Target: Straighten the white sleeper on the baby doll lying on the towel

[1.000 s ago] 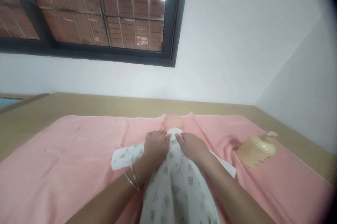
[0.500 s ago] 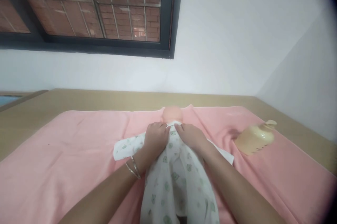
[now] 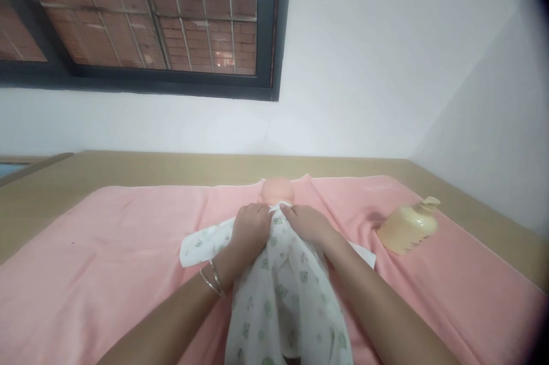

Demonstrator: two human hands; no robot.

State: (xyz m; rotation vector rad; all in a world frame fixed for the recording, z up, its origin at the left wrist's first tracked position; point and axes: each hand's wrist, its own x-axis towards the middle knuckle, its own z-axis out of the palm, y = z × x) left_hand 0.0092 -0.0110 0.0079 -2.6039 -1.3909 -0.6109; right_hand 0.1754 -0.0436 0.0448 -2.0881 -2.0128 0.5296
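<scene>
A white baby gown (image 3: 281, 290) with small green bear prints is spread over a baby doll, whose round head (image 3: 278, 190) shows beyond the collar. My left hand (image 3: 252, 226), a silver bangle on its wrist, grips the gown just left of the neckline. On the other side, my right hand (image 3: 305, 223) pinches the fabric close to the collar. Both thumbs nearly meet at the middle. One sleeve (image 3: 203, 244) stretches out to the left, and part of the other sleeve (image 3: 363, 254) shows past my right forearm. The doll's body is hidden under the cloth.
A pink blanket (image 3: 128, 250) covers much of the wooden table (image 3: 171, 163). On its right side lies a pale yellow balloon-like object (image 3: 407, 229) with a tied end and dark marks. White walls and a dark-framed barred window (image 3: 171, 82) stand behind.
The view has shifted slightly, so everything sits a little lower and to the left. Both hands keep their hold on the gown near the collar.
</scene>
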